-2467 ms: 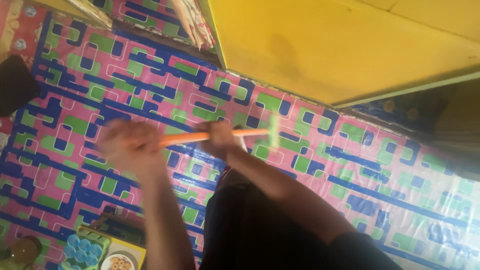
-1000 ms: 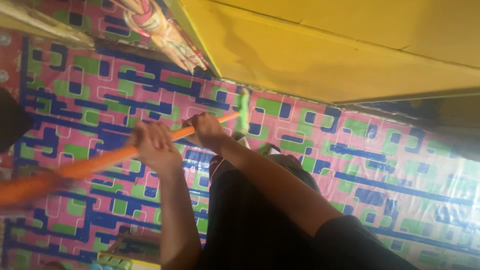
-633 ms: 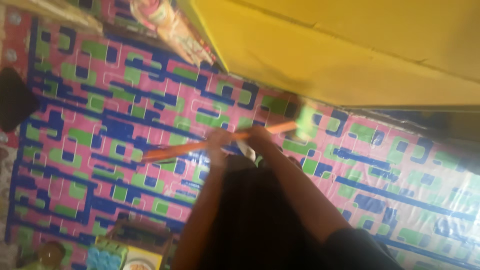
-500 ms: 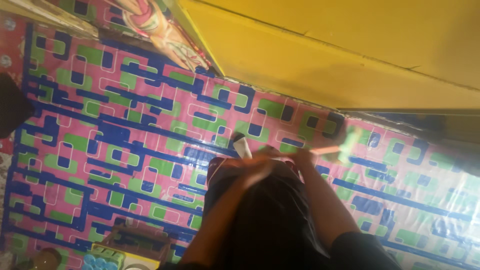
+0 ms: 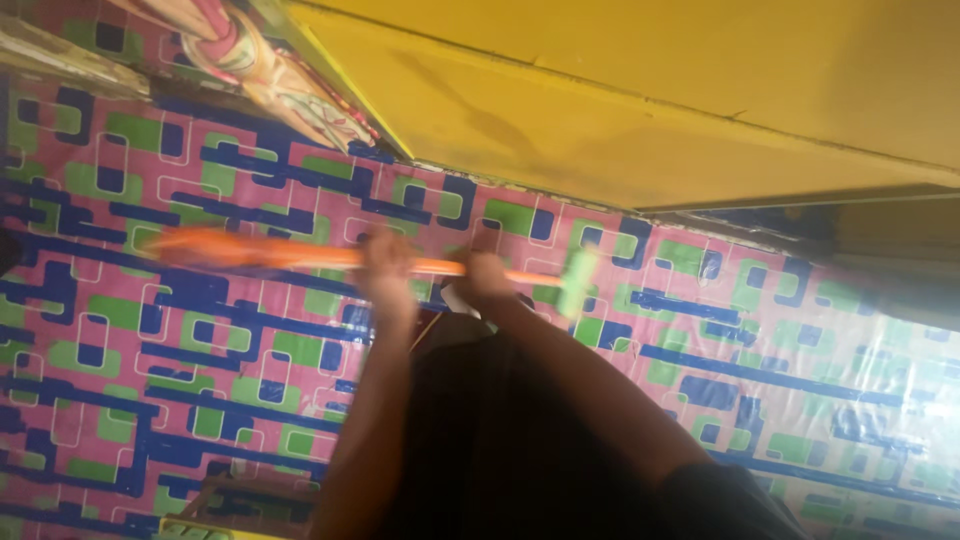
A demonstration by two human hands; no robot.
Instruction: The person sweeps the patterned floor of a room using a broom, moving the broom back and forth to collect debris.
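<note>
Though blurred, both hands look clenched on orange stick (image 5: 300,257) at frame centre: left hand (image 5: 385,262) mid-shaft, right hand (image 5: 483,277) nearer green end (image 5: 577,283) — spaced grip, likely for leverage. Stick lies approx level above patterned floor (image 5: 150,340), yellow wall (image 5: 620,110) upper right

Warm, fairly bright light, glare at the right edge, heavy motion blur throughout, soft focus.

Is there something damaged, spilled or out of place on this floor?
Nothing stands out. Both hands, left hand and right hand, grip the orange handle with its green head above the patterned floor covering. No spill shows, though motion blur hides detail.
</note>
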